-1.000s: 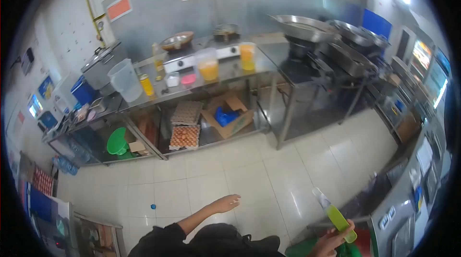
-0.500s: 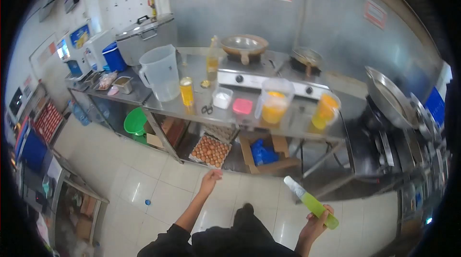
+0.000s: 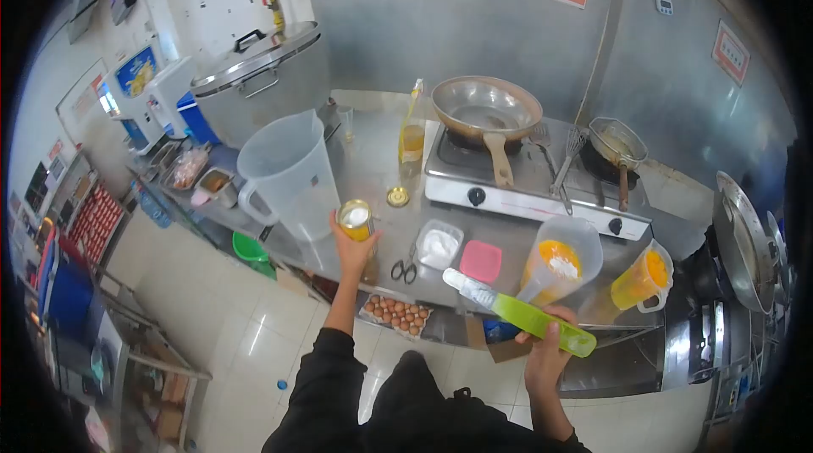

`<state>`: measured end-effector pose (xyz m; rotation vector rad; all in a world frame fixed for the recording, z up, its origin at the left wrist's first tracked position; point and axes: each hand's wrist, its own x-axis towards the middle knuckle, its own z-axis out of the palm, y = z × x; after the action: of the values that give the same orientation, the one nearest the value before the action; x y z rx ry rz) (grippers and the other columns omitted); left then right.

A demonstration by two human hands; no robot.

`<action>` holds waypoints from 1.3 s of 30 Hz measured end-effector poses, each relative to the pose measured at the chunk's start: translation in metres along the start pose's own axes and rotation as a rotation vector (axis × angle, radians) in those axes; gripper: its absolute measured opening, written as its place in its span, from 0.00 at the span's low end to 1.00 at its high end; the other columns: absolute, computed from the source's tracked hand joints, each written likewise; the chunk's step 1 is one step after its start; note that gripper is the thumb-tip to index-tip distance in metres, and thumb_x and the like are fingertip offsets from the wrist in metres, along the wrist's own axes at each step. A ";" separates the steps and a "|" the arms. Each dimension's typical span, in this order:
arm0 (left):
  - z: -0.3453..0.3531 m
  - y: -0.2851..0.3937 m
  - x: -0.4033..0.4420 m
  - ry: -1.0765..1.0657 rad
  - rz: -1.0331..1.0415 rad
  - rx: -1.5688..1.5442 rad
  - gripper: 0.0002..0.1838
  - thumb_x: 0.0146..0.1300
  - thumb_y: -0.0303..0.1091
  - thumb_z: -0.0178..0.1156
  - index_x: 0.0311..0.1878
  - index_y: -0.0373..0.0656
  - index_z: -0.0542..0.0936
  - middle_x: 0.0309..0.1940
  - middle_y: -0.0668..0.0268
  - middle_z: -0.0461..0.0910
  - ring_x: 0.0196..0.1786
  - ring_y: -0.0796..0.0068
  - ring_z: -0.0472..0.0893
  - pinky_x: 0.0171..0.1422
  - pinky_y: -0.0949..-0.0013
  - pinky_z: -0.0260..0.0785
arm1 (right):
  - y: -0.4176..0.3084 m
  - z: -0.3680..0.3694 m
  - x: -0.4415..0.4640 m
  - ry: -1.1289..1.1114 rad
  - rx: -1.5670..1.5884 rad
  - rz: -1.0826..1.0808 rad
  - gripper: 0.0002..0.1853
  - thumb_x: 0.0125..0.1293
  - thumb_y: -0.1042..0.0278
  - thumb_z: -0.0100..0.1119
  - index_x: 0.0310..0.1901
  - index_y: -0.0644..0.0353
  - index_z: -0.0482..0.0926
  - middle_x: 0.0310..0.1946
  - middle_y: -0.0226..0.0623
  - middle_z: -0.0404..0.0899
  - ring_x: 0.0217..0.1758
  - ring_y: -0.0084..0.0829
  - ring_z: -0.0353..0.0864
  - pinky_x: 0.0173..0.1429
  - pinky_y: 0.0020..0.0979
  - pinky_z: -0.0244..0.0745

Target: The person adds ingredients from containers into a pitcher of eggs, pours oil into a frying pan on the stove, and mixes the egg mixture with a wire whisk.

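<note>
My left hand (image 3: 349, 251) is wrapped around a yellow jar (image 3: 359, 233) whose open top shows something white inside. I cannot tell if the jar is lifted off the steel table. My right hand (image 3: 549, 350) grips a long green plastic utensil (image 3: 529, 319), its far end coated in white. That end points left, in front of a pink container (image 3: 481, 262). Close by are a small tub of white powder (image 3: 439, 245), black scissors (image 3: 404, 271) and a gold lid (image 3: 398, 196). Behind the utensil stands a clear jug (image 3: 584, 241) holding yellow liquid with white powder on top.
A large empty pitcher (image 3: 284, 165) stands left of the jar. Behind are an oil bottle (image 3: 412, 144) and a stove (image 3: 453, 190) with a frying pan (image 3: 487, 106) and a whisk (image 3: 569, 157). A second yellow-filled jug (image 3: 644, 279) is at right. Eggs (image 3: 395, 316) sit below.
My left hand has reached forward from above the floor and taken hold of the yellow jar. My right hand has raised the green utensil to the table's front edge. The view has moved closer.
</note>
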<state>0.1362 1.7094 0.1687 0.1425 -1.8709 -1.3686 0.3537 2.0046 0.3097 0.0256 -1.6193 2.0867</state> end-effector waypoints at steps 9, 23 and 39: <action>-0.003 0.007 0.014 -0.349 0.041 0.115 0.39 0.24 0.33 0.71 0.47 0.37 0.69 0.41 0.55 0.73 0.46 0.56 0.73 0.51 0.62 0.65 | 0.053 0.068 0.078 -0.425 -0.260 -0.061 0.14 0.52 0.72 0.62 0.41 0.62 0.74 0.33 0.40 0.77 0.28 0.28 0.79 0.30 0.24 0.73; 0.040 0.162 -0.040 -0.739 0.291 0.055 0.37 0.23 0.36 0.71 0.45 0.38 0.71 0.38 0.58 0.74 0.42 0.59 0.75 0.48 0.63 0.66 | 0.016 0.019 0.104 0.037 -0.093 0.315 0.08 0.63 0.68 0.49 0.37 0.65 0.71 0.28 0.38 0.74 0.21 0.25 0.76 0.25 0.23 0.74; 0.145 0.240 -0.089 -0.777 0.230 0.138 0.38 0.27 0.38 0.70 0.47 0.36 0.69 0.40 0.54 0.74 0.45 0.54 0.73 0.50 0.59 0.65 | -0.030 -0.188 0.126 -0.216 -0.773 -0.452 0.13 0.59 0.63 0.54 0.41 0.62 0.72 0.36 0.41 0.76 0.27 0.31 0.78 0.31 0.25 0.74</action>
<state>0.1853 1.9625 0.3101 -0.6017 -2.5105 -1.2192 0.3078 2.2277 0.3207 0.3278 -2.1999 1.0704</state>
